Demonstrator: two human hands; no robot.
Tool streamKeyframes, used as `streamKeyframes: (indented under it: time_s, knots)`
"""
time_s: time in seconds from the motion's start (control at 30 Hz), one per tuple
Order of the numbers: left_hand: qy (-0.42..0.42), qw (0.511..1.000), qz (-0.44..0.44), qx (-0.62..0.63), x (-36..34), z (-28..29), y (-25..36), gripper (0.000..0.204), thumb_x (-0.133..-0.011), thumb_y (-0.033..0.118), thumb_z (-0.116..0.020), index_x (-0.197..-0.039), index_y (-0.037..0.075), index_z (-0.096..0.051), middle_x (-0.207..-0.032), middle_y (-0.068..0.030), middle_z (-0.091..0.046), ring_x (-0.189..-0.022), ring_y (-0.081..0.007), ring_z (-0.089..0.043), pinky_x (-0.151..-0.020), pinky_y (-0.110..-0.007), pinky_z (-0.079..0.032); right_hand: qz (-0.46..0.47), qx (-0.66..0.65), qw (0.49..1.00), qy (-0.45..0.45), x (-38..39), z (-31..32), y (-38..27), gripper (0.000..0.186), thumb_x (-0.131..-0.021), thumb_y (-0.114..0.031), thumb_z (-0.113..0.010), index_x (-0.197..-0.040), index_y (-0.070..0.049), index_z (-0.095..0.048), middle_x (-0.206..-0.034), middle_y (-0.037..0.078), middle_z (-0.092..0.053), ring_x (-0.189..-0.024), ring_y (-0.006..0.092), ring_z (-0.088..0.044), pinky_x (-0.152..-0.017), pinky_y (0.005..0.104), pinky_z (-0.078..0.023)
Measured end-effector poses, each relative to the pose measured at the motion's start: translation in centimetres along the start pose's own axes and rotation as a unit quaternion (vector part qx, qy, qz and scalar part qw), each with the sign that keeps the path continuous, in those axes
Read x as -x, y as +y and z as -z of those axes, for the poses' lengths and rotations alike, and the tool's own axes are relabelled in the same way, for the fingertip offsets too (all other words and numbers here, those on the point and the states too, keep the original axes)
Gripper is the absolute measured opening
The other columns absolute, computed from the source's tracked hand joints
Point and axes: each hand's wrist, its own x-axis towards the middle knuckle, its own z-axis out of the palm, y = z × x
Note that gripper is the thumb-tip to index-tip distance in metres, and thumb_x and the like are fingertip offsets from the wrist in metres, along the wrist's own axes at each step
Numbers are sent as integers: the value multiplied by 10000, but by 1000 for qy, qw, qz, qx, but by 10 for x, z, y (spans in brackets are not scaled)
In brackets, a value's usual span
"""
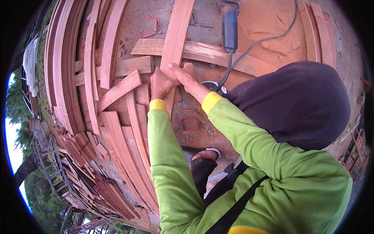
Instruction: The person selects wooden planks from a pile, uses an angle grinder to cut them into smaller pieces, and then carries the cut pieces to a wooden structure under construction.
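My left hand (162, 83) and my right hand (187, 77) are closed side by side around a reddish-brown wooden plank (177, 33). The right thumb lies along its upper face. This plank runs from the top edge of the view down past my hands, where its near end shows below them. It crosses above a rough-faced board (210, 53) on the ground. To the right, a dark power tool (230, 29), which looks like an angle grinder, lies against that board. Its head is partly cut off by the view's top edge.
Stacked long planks (64, 58) curve along the left, with loose boards (117, 132) nearer me. A black cord (269, 38) loops from the tool. More planks (317, 35) lie at the far right. My dark-clothed knee (292, 101) covers ground on the right. A metal ladder (50, 165) stands left.
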Motion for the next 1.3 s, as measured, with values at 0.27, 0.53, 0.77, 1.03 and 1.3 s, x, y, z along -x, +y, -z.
streamKeyframes:
  time_s: [0.27, 0.53, 0.77, 1.03, 1.3]
  knots:
    - [13, 997, 14, -73, -17, -5, 7, 689, -595, 379, -806, -1060, -58, -548, -1027, -329, -637, -1003, -444, -631, -865, -459, -509, -24, 71, 997, 21, 5, 1, -2, 440, -819, -299, -707, -1020, 91, -672, -941, 180, -687, -866, 209, -636, -773, 360, -491]
    - [119, 979, 15, -162, 21, -16, 15, 742, -637, 450, -799, -1139, 8, -478, -1070, -267, -639, -1004, -442, -620, -832, -500, -504, -28, 142, 988, 53, -1, 1, -3, 441, -806, -308, -715, -964, 102, -680, -874, 184, -692, -793, 220, -648, -699, 380, -506]
    - [179, 968, 32, -172, 47, -25, 2, 717, -589, 460, -829, -1053, 13, -514, -982, -243, -651, -912, -430, -635, -781, -497, -506, 1, 113, 993, 18, -13, 5, 7, 409, -801, -291, -717, -911, 101, -683, -776, 134, -673, -699, 185, -626, -591, 344, -492]
    - [183, 970, 17, -160, 46, -24, -3, 652, -593, 453, -827, -952, -2, -530, -950, -251, -649, -861, -438, -635, -744, -510, -503, 27, 128, 991, 12, -15, 8, 13, 382, -817, -270, -710, -901, 101, -683, -771, 105, -665, -686, 151, -599, -568, 327, -476]
    - [175, 971, 17, -164, 49, -23, -8, 658, -597, 446, -838, -965, -1, -524, -946, -248, -651, -856, -434, -639, -750, -504, -505, 23, 111, 994, -7, -16, 7, 19, 382, -829, -272, -702, -905, 102, -681, -780, 102, -666, -697, 147, -600, -583, 319, -475]
